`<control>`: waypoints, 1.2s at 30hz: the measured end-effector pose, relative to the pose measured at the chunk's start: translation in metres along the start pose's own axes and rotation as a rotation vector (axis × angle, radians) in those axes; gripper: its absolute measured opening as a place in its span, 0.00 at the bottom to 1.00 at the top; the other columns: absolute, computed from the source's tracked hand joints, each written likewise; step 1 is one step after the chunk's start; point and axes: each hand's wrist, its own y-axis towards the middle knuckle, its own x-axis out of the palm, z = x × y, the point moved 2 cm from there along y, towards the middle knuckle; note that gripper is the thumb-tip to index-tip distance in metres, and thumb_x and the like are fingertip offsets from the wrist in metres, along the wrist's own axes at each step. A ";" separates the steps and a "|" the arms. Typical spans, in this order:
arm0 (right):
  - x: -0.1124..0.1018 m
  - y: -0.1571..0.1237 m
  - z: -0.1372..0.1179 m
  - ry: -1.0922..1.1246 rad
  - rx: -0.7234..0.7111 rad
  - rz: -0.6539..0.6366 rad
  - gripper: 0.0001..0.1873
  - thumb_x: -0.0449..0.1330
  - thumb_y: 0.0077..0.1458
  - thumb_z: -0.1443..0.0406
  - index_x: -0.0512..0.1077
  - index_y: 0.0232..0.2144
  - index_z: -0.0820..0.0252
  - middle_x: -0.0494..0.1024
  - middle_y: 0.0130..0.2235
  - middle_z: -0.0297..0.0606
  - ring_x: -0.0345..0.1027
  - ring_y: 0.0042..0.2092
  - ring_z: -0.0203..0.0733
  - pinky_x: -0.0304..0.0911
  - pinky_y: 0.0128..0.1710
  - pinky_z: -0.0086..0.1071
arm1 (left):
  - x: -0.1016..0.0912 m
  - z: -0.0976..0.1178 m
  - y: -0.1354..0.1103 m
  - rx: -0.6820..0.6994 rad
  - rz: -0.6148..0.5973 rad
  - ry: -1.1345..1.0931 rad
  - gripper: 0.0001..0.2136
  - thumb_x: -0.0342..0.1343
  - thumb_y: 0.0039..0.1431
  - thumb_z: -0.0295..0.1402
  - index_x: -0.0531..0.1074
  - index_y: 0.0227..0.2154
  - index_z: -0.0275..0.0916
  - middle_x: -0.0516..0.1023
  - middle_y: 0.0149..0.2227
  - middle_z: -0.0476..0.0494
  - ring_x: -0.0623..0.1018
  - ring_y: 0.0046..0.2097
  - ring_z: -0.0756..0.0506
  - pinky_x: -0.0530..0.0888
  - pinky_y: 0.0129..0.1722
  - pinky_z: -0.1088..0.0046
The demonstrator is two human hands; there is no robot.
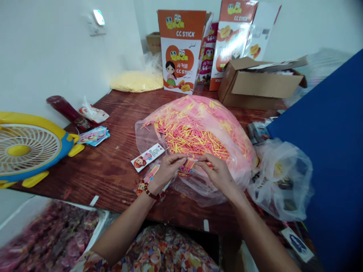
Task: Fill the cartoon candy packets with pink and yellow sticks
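Note:
A small clear printed packet (187, 166) with pink and yellow sticks inside is held between my two hands. My left hand (169, 170) pinches its left side, fingers closed. At its right side, the fingertips of my right hand (217, 173) are pressed together on it. Just beyond lies a large pink plastic bag (239, 141), open toward me, heaped with thin pink and yellow sticks (190, 136). To the left of my left hand are a white printed box (148, 157) and another filled packet (151, 173), partly hidden by my wrist.
A yellow and blue fan (36, 147), a dark red bottle (66, 109) and flat printed packets (95, 136) are at left. Cartons (181, 53) and an open cardboard box (263, 87) stand behind. A clear plastic bag (283, 177) and blue panel (326, 151) border the right.

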 end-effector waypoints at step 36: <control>0.138 -0.004 0.031 -0.038 0.491 -0.346 0.10 0.54 0.59 0.62 0.68 0.27 0.58 0.75 0.20 0.28 0.68 0.21 0.32 0.58 0.26 0.25 | -0.130 -0.037 -0.080 -0.163 0.048 0.769 0.14 0.58 0.56 0.41 0.75 0.42 0.39 0.80 0.40 0.41 0.78 0.40 0.42 0.73 0.42 0.66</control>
